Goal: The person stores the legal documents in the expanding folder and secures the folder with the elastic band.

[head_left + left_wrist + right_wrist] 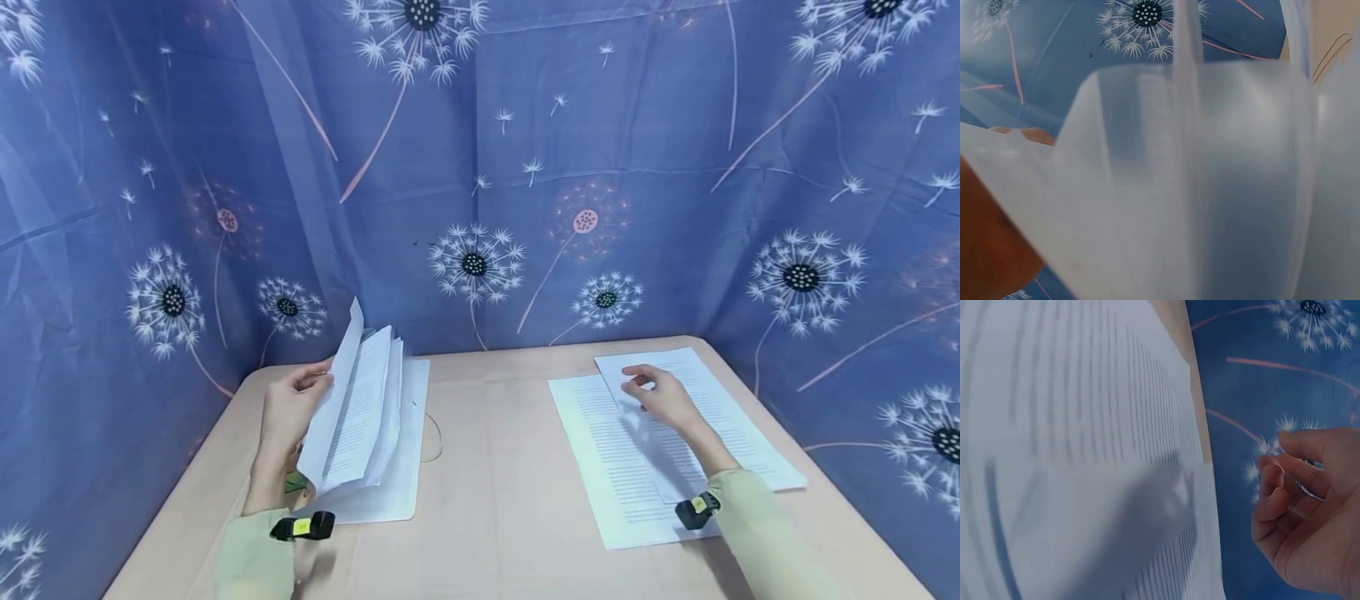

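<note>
My left hand (288, 408) pinches the outer leaf of a white folder (421, 417) between thumb and fingers. The folder stands partly fanned, with printed pages (362, 400) and clear sleeves inside. Up close in the left wrist view, translucent plastic sleeves (1247, 175) hide most of that hand. On the right, my right hand (667, 402) hovers over printed sheets, its fingers loosely bent and nothing visible between them. Beneath it, one printed sheet (588, 433) lies partly under a stack of paper (738, 437). The right wrist view shows these fingers (1270, 506) apart from the paper.
A thin brown loop (440, 442) lies beside the folder on the beige table (495, 475). Something green (296, 481) shows beneath the left hand. Blue dandelion-print cloth (525, 133) walls in the table at the back and both sides.
</note>
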Tool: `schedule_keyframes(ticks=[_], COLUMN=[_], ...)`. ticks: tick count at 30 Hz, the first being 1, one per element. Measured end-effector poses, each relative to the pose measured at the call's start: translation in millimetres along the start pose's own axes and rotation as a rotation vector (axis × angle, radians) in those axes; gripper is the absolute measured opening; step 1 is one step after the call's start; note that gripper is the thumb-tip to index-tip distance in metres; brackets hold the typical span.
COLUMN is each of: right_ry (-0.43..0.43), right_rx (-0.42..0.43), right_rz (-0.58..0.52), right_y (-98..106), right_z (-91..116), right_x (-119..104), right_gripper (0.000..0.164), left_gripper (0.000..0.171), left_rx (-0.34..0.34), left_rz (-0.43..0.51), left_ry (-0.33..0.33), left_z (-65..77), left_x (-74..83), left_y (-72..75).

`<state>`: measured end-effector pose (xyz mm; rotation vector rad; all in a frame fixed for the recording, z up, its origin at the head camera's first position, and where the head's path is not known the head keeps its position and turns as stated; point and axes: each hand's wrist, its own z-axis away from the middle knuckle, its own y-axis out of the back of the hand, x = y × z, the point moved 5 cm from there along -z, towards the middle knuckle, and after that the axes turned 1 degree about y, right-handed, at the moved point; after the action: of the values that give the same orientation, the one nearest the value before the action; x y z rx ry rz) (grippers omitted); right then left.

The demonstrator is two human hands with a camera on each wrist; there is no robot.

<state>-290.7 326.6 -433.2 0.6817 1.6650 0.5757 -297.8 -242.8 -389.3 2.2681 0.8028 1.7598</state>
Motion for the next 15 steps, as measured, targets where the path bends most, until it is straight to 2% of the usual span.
schedule_keyframes(ticks=[6, 15], right_ry=[0.005, -0.036], right_rx=[0.037, 0.071], right_rz=[0.070, 0.137], right_y=[17.9, 40.7], right_z=[5.1, 14.8], right_x=[15.4, 40.7], right_gripper=[0.045, 0.047], left_gripper=[0.036, 0.037], left_rx=[-0.005, -0.014], left_rz=[0.001, 0.009], left_ry=[0.013, 0.047], left_z=[0.2, -1.1], left_x=[-0.2, -0.2], left_y=[0.4, 0.7])
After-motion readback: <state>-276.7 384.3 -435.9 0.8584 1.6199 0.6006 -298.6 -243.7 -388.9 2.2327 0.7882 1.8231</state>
